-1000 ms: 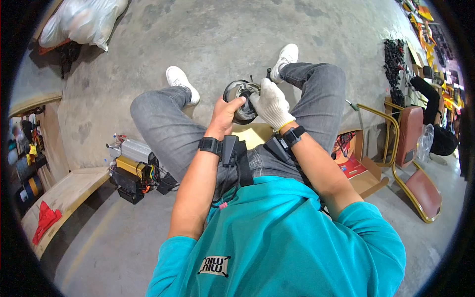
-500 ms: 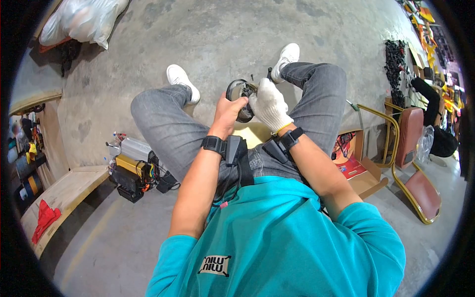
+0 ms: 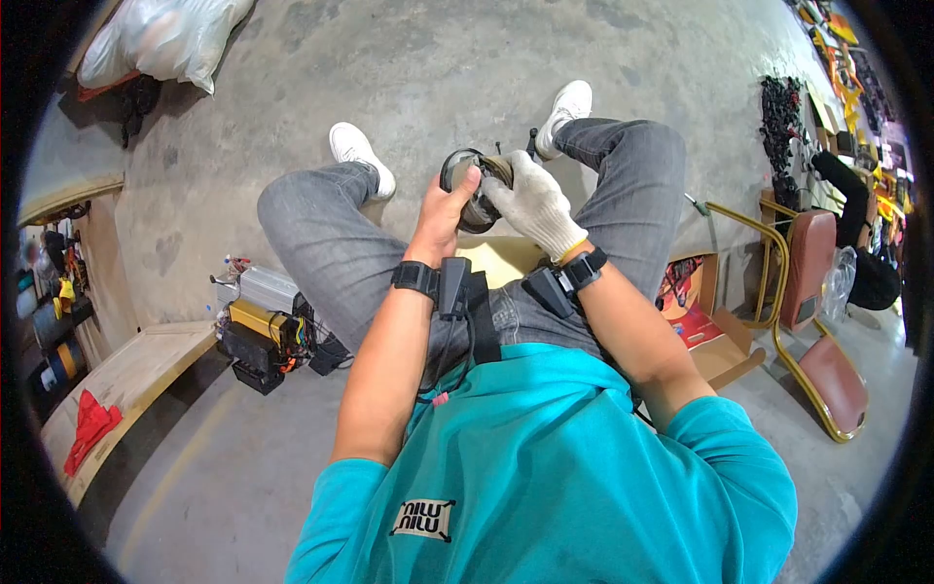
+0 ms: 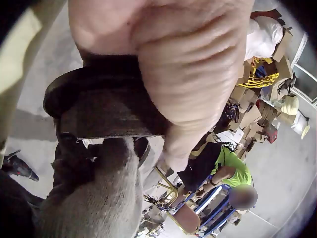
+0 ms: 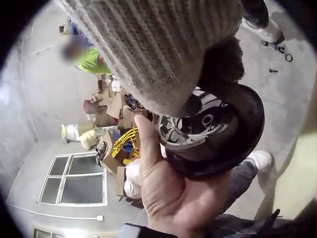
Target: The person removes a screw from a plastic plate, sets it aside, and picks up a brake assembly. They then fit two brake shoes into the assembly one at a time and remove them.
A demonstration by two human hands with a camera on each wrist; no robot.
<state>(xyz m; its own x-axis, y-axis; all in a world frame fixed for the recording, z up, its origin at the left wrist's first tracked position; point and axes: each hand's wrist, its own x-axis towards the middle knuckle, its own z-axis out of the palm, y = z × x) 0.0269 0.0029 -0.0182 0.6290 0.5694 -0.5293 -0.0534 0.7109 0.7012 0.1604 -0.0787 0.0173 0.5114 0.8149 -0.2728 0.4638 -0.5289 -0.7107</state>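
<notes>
Between the knees, a round black wheel-like part (image 5: 247,116) with a spoked metal inside is held up off the floor. My bare left hand (image 3: 443,216) grips its rim from the left, thumb along the near side; in the right wrist view the palm lies under the part and the thumb points up beside it. On the other side my right hand (image 3: 535,202), in a white knit glove, has its thumb and fingers curled at the part. Glove and part overlap in the left wrist view (image 4: 109,193), and the gloved fingertips are mostly hidden.
A pale yellow surface (image 3: 501,258) shows between the thighs. Silver and yellow boxed equipment (image 3: 263,321) stands left, near a wooden bench (image 3: 146,375) with a red cloth (image 3: 92,428). Right are an open cardboard box (image 3: 715,341) and a chair (image 3: 809,263). A dark tool (image 3: 532,141) lies by one shoe.
The round part has tilted and turned in the hands, its inside now facing up more. My left thumb has moved up along it, and the gloved hand has shifted slightly right.
</notes>
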